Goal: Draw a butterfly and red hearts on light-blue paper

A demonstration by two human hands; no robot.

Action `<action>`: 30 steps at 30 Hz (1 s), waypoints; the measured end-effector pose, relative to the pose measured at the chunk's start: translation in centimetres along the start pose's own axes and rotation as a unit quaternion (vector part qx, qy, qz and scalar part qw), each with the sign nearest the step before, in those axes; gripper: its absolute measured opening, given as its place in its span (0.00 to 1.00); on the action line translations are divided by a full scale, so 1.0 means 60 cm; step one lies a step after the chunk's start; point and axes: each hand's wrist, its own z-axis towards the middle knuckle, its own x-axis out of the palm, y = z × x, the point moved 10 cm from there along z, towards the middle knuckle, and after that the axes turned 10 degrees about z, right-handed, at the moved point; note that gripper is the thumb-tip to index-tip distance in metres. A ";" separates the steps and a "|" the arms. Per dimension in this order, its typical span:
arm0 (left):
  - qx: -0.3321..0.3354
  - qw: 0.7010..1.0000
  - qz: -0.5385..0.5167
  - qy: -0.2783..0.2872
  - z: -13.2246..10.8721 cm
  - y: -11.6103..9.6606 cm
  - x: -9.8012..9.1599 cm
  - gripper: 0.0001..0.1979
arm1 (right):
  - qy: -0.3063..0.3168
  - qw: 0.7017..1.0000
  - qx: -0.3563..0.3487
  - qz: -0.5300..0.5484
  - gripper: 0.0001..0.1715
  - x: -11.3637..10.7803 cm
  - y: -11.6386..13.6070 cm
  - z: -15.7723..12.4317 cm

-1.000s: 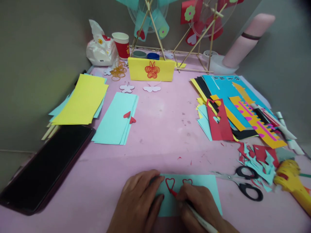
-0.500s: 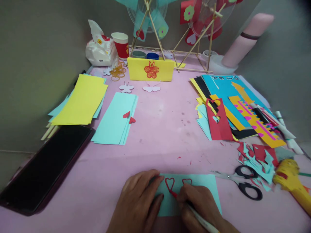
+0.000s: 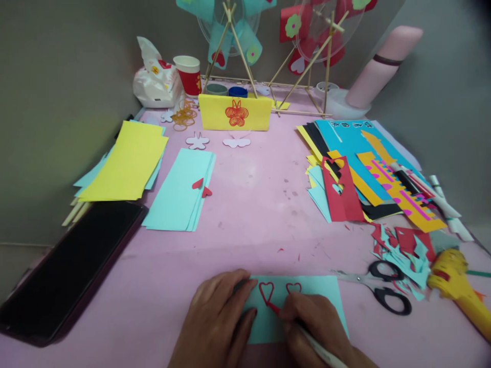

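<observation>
A light-blue paper rectangle (image 3: 264, 329) lies at the table's near edge. Two red heart outlines are drawn near its far side; part of the right one is hidden by my right hand. My left hand (image 3: 218, 317) rests over the paper's left end, fingers extended and pressing down on it. My right hand (image 3: 316, 324) grips a red felt-tip marker (image 3: 321, 351) with a pale barrel, its tip at the bottom point of the left heart (image 3: 266, 291). Black-handled scissors (image 3: 378, 283) lie open just right of the paper.
Paper scraps (image 3: 410, 255) and a yellow glue gun (image 3: 452, 281) are at the right, below stacked coloured sheets (image 3: 356, 138). Blue strips (image 3: 180, 194), yellow paper (image 3: 126, 163) and a dark phone (image 3: 69, 271) lie left. Two stick-framed pinwheels (image 3: 229, 20) stand at the back.
The view has shifted slightly. My left hand stays put on the paper, and the marker tip remains at the bottom of the left heart with barely any movement.
</observation>
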 end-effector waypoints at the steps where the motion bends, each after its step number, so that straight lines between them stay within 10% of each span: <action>1: 0.004 1.000 0.001 -0.003 0.000 -0.001 -0.001 0.16 | -0.006 1.000 0.004 0.003 0.11 -0.003 0.000 0.000; 30: 0.015 0.999 0.023 -0.018 0.001 0.000 -0.004 0.16 | -0.004 0.996 0.082 -0.047 0.10 0.002 -0.006 0.015</action>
